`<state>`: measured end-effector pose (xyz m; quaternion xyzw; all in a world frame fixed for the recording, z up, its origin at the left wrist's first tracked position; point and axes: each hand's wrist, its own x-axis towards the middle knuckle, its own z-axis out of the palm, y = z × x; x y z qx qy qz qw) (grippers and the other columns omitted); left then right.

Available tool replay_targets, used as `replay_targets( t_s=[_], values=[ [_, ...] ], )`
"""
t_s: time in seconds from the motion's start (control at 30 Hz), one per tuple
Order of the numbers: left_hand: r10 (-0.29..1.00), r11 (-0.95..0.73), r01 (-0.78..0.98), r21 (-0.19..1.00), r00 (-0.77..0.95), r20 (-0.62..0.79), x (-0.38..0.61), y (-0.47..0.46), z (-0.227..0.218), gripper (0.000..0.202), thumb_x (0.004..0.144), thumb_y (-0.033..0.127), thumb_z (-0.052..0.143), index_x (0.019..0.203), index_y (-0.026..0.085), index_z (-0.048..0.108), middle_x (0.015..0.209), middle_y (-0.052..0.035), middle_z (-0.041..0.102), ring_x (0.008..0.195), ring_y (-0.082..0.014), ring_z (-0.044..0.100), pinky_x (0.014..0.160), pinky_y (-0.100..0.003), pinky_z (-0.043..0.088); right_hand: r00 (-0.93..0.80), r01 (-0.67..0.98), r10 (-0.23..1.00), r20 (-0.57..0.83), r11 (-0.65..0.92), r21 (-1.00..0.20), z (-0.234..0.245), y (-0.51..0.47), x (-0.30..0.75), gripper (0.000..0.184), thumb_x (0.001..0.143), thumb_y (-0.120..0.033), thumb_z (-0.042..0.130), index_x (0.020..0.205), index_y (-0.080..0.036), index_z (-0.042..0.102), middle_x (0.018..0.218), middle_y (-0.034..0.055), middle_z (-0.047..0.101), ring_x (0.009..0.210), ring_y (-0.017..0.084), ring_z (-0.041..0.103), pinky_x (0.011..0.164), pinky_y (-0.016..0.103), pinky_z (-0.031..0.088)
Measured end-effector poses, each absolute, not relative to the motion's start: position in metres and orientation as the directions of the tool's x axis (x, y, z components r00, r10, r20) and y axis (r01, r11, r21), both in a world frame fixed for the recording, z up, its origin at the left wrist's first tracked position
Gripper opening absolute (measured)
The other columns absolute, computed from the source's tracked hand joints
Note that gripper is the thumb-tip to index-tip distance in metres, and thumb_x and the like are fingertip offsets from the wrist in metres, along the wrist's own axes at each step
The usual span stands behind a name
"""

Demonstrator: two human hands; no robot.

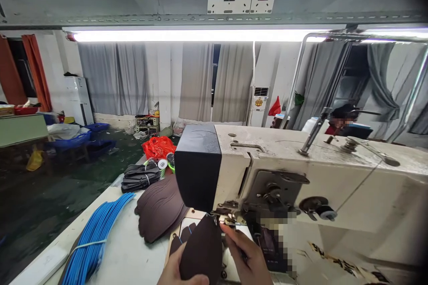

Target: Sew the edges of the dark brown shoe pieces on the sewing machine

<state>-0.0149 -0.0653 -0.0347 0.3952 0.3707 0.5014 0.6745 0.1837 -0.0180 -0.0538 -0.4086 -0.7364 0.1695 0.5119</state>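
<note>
A dark brown oval leather piece [201,249] stands upright under the head of a cream sewing machine [301,178]. My left hand [179,271] holds its lower edge, thumb across the front. My right hand [245,256] pinches the piece's right edge close to the needle area [219,218], fingers closed. Two more small brown pieces [183,235] lie flat on the machine bed just behind.
A stack of brown leather pieces [160,209] and a darker stack [140,176] lie left of the machine. A bundle of blue cord [95,231] lies on the white table [127,254]. Thread spools [163,163] and a red bag [158,146] sit behind. A person [339,122] sits beyond the machine.
</note>
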Motion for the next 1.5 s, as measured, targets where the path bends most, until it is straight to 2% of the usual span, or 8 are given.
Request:
replay_targets(
  t_s=[0.2,0.43,0.67,0.97,1.07,1.17,1.3,1.5],
  values=[
    [0.982,0.131,-0.397,0.908,0.176,-0.065,-0.008,-0.046,-0.041,0.070,0.046,0.043,0.085,0.107,0.015,0.064,0.099,-0.0125,0.072,0.091,-0.0303,0.065,0.082,-0.038,0.050,-0.170,0.413,0.784,0.596,0.606,-0.680,-0.059,-0.016,0.185,0.030,0.090,-0.030,0.055,0.116,-0.024,0.067,0.101,0.0078,0.074,0.093,0.019,0.070,0.084,0.024,0.053],
    [0.995,0.077,-0.383,0.920,0.085,-0.048,0.001,-0.031,-0.040,0.061,0.051,0.042,0.083,0.103,0.015,0.064,0.093,-0.0121,0.073,0.087,-0.0290,0.067,0.079,-0.036,0.051,-0.116,0.428,0.788,0.605,0.589,-0.685,-0.053,-0.019,0.182,0.030,0.090,-0.037,0.054,0.110,-0.024,0.071,0.077,0.0061,0.076,0.082,0.022,0.072,0.078,0.026,0.057],
    [0.994,0.009,-0.382,0.924,-0.097,-0.050,0.022,-0.040,-0.024,0.056,0.058,0.042,0.080,0.102,0.014,0.062,0.097,-0.0134,0.073,0.092,-0.0293,0.066,0.081,-0.035,0.052,-0.135,0.408,0.817,0.560,0.561,-0.720,-0.053,-0.019,0.182,0.029,0.090,-0.034,0.055,0.115,-0.026,0.067,0.109,0.0071,0.072,0.099,0.022,0.068,0.085,0.026,0.054],
    [0.995,0.050,-0.521,0.852,-0.050,-0.089,0.024,-0.042,-0.030,0.060,0.050,0.041,0.085,0.099,0.017,0.061,0.094,-0.0116,0.073,0.089,-0.0273,0.067,0.078,-0.035,0.054,-0.171,0.421,0.819,0.548,0.563,-0.711,-0.055,-0.018,0.184,0.029,0.091,-0.030,0.053,0.116,-0.025,0.067,0.108,0.0088,0.072,0.098,0.022,0.068,0.085,0.028,0.054],
    [0.987,0.157,-0.466,0.871,0.059,-0.147,0.015,-0.042,-0.023,0.062,0.050,0.039,0.085,0.103,0.019,0.058,0.087,-0.0076,0.072,0.077,-0.0235,0.068,0.058,-0.027,0.054,-0.159,0.419,0.821,0.549,0.559,-0.715,-0.053,-0.019,0.183,0.029,0.091,-0.030,0.052,0.115,-0.025,0.067,0.105,0.0084,0.073,0.096,0.022,0.068,0.085,0.028,0.054],
    [0.962,0.259,-0.359,0.896,0.174,-0.208,0.003,-0.044,-0.006,0.061,0.055,0.034,0.082,0.109,0.020,0.057,0.083,-0.0045,0.070,0.062,-0.0163,0.064,0.042,-0.019,0.043,-0.153,0.401,0.811,0.565,0.573,-0.715,-0.050,-0.020,0.181,0.028,0.091,-0.030,0.052,0.114,-0.025,0.068,0.102,0.0076,0.073,0.095,0.021,0.069,0.085,0.028,0.054],
    [0.952,0.266,-0.306,0.914,0.233,-0.199,-0.006,-0.039,0.013,0.059,0.056,0.023,0.080,0.110,0.019,0.058,0.070,0.0004,0.066,0.050,-0.0075,0.055,0.041,-0.014,0.035,-0.130,0.406,0.802,0.583,0.579,-0.707,-0.051,-0.021,0.181,0.029,0.091,-0.033,0.052,0.113,-0.025,0.069,0.089,0.0061,0.075,0.089,0.021,0.069,0.082,0.028,0.055],
    [0.948,0.248,-0.273,0.930,0.264,-0.175,-0.009,-0.019,0.017,0.043,0.056,0.018,0.078,0.096,0.016,0.062,0.075,-0.0027,0.069,0.054,-0.0084,0.059,0.042,-0.014,0.034,-0.124,0.442,0.807,0.577,0.566,-0.696,-0.052,-0.022,0.181,0.029,0.091,-0.031,0.052,0.114,-0.025,0.068,0.077,0.0046,0.073,0.083,0.020,0.069,0.079,0.027,0.056]
  ],
)
